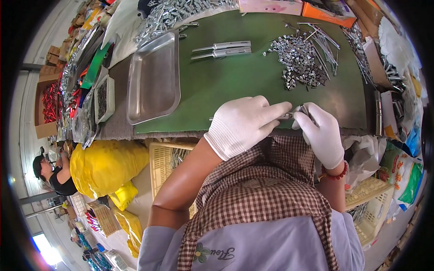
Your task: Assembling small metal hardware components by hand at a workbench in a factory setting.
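In a white glove, my left hand (246, 122) is closed around a slim metal part (285, 116) near the table's front edge; its far end pokes out left of the wrist. My right hand (321, 135), also gloved, pinches a small dark metal piece (305, 111) against the right end of that part. Their exact join is hidden by the fingers. Beyond the left hand lie two silver metal tubes (231, 49) with thin rods projecting left. A heap of small shiny metal fittings (298, 58) sits beyond the right hand, with long thin metal pins (324, 38) beside it.
An empty steel tray (153, 77) stands at left on the green table mat (212, 90). More metal parts (181, 11) pile up at the back. Yellow plastic crates (373, 212) and a yellow sack (108, 165) are below the table. A person (56, 171) is far left.
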Available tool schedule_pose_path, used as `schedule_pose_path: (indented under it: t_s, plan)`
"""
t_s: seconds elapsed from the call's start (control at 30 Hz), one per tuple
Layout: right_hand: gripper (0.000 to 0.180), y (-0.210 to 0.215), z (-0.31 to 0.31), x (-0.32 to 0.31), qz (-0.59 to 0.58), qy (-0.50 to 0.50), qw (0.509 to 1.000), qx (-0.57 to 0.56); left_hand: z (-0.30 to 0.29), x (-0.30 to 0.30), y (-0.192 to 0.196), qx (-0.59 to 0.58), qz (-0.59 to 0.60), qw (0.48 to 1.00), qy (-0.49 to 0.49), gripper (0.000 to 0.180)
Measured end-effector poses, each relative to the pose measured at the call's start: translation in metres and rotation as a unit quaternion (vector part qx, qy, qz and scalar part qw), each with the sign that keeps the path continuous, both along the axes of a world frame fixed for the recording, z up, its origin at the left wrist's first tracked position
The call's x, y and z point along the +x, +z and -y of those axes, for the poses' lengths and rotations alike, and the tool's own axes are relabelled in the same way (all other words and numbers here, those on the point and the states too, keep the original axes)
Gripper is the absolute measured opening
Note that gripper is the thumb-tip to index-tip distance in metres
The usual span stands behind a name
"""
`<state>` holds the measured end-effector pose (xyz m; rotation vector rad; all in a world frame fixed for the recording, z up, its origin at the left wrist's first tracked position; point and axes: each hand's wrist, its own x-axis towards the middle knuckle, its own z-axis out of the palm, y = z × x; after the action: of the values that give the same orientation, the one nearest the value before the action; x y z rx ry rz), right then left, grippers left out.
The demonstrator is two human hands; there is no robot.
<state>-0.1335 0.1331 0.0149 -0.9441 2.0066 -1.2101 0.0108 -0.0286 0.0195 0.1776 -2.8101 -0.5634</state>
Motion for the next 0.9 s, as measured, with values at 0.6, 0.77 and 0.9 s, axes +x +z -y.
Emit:
schedule_pose_path:
  t_s: [0.6,0.77,0.9]
  plan:
    - [0.023,-0.015,0.045,-0.060,-0.427,-0.066,0.902,-0.017,-0.026,-0.008,-0.015,-0.030,0.037,0.996,0.077,0.019]
    - [0.030,-0.018,0.057,-0.077,-0.458,0.007,0.887,0.060,-0.025,-0.010,-0.016,-0.018,0.048,0.996,0.078,0.018]
    - [0.022,-0.019,0.049,-0.075,-0.463,-0.023,0.886,0.007,-0.025,-0.010,-0.018,-0.030,0.053,0.995,0.077,0.017]
